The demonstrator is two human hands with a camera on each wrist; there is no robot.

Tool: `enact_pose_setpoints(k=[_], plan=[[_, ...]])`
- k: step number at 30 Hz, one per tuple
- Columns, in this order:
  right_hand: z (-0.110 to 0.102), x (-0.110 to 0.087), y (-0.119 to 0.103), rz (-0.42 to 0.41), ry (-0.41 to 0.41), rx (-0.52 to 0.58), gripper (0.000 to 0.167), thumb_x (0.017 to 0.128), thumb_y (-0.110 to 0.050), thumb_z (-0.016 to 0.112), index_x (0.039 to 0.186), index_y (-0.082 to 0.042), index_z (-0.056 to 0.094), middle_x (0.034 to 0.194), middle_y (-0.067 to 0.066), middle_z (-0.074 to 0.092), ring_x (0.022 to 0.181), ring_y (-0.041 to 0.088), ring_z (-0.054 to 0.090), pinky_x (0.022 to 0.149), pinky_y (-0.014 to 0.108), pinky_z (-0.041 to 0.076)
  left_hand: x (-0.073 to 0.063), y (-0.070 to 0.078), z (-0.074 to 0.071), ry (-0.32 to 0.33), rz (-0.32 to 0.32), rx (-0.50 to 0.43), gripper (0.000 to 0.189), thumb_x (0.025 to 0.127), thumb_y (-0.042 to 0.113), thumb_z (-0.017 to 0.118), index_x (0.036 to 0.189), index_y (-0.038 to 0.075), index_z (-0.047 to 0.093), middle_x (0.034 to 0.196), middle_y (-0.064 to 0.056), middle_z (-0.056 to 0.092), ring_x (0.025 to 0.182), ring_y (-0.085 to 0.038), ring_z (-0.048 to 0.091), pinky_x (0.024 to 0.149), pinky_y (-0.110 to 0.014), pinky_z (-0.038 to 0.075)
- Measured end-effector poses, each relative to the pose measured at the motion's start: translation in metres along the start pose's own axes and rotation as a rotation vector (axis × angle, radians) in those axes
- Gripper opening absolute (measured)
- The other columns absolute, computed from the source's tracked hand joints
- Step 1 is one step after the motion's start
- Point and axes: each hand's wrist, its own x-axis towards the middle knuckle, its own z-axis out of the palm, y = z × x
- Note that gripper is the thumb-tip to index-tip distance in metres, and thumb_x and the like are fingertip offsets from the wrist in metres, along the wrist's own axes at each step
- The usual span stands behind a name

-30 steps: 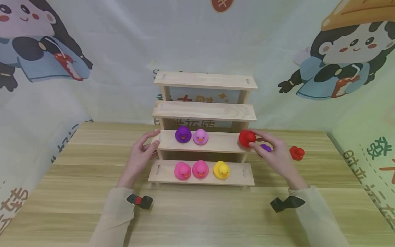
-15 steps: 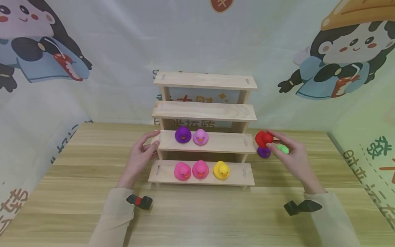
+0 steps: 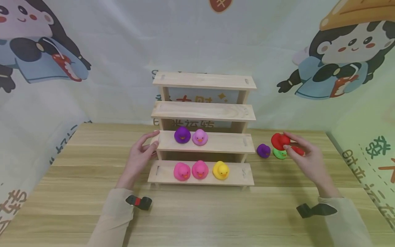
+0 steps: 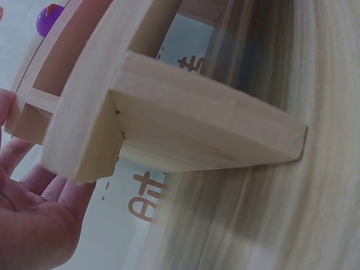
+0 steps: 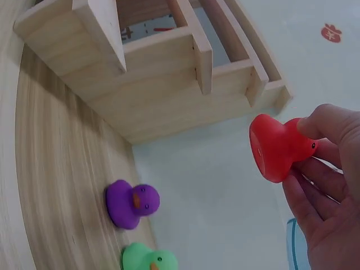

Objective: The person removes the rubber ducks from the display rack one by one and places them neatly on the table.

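My right hand [image 3: 307,159] pinches a red rubber duck [image 5: 275,147] between thumb and fingers, to the right of a wooden tiered shelf [image 3: 203,110]. In the head view the held duck overlaps a green duck [image 3: 279,153]; a second red duck [image 3: 298,151] shows partly behind the fingers. A purple duck [image 5: 126,203] sits on the table beside the shelf. With thumb and fingers, my left hand [image 3: 140,156] grips the left end of the second step from the bottom. That step carries a dark purple duck [image 3: 182,134] and a light purple duck [image 3: 200,137].
On the lowest step stand two pink ducks, one left [image 3: 182,171] and one middle [image 3: 200,169], plus a yellow duck [image 3: 220,170]. The shelf rests on a wood-grain table [image 3: 197,216]. A printed cloth [image 3: 123,68] hangs behind and along the sides.
My right hand has carried the red duck rightward, from the right end of the second step to above the ducks on the table. The left hand keeps its place on the shelf.
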Motion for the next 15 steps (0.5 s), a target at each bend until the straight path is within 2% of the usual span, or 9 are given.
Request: enact_pose_setpoints(k=[5,15], plan=[[-0.011,-0.004,0.005,0.038,0.015,-0.032,0.039,0.086,0.014,0.062,0.125,0.012,0.057,0.117,-0.019,0.061,0.097,-0.002,0.060,0.071,0.012,0.051,-0.001,0.000,0.000,0.000,0.005,-0.003,0.042,0.100,0.018,0.054,0.141,0.009,0.049,0.128,-0.025,0.056,0.103,-0.010,0.062,0.091,-0.038,0.049],[-0.027,-0.011,0.016,0.054,0.082,-0.057,0.038,0.085,0.015,0.062,0.123,0.012,0.059,0.114,-0.020,0.062,0.094,-0.002,0.061,0.082,0.010,0.045,0.000,0.000,0.000,-0.004,0.010,0.003,0.042,0.100,0.017,0.055,0.141,0.008,0.049,0.131,-0.025,0.055,0.111,-0.023,0.060,0.090,-0.040,0.049]])
